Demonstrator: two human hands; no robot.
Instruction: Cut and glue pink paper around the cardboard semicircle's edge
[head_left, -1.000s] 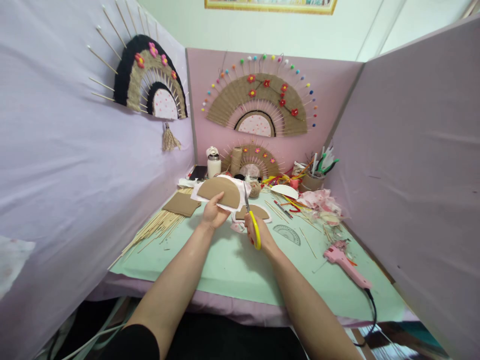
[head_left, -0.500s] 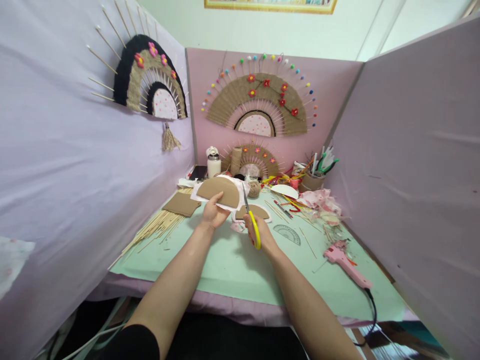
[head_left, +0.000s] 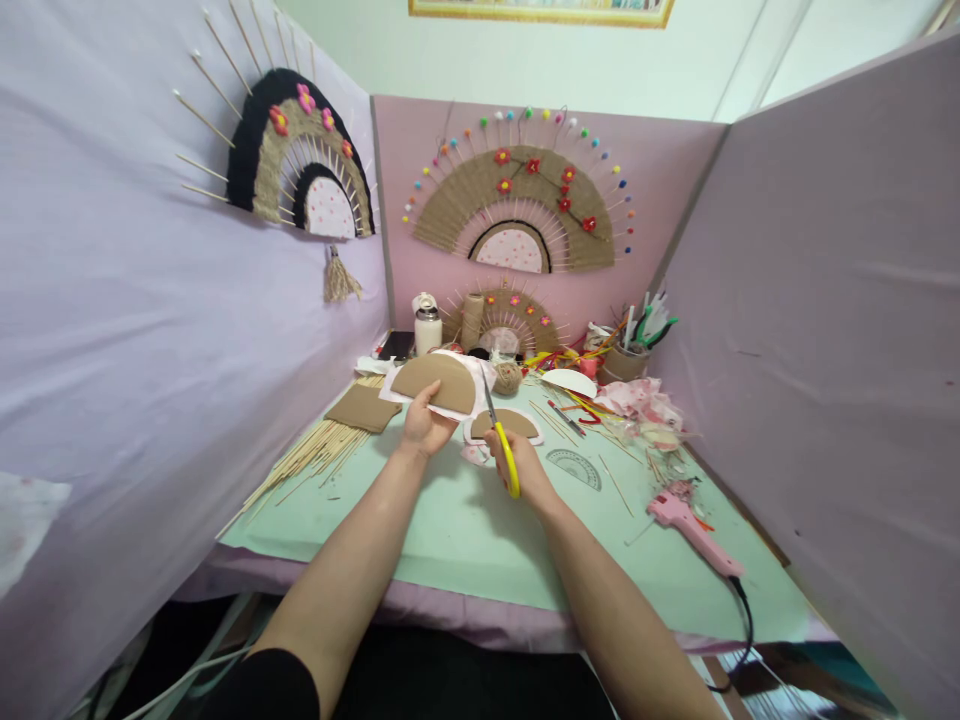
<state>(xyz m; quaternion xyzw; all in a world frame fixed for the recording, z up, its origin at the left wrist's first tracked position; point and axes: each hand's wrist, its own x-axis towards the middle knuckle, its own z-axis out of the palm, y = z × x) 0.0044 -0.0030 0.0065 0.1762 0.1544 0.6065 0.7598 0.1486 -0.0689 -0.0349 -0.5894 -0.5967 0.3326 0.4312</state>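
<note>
My left hand (head_left: 429,428) grips a half-round piece of brown cardboard (head_left: 442,385) by its lower edge, thumb on top. Pink-and-white fabric (head_left: 390,390) lies behind the cardboard and sticks out around it as a border. My right hand (head_left: 521,465) is closed around the yellow handles of a pair of scissors (head_left: 508,462). Their blades point up at the fabric's right edge; whether they touch it I cannot tell. Below, on the table, lies a second cardboard half-round (head_left: 510,425) with a similar fabric border, partly hidden by my right hand.
Thin sticks (head_left: 315,450) and a cardboard sheet (head_left: 364,408) lie at left. On the right are a protractor (head_left: 574,468), a pink glue gun (head_left: 694,530) with its cable, and fabric scraps (head_left: 645,405). A twine ball (head_left: 508,377) and white bottle (head_left: 427,328) stand behind.
The cardboard with its fabric and my left hand have shifted slightly left. The scissors have moved a little left too, still beside the fabric's right edge.
</note>
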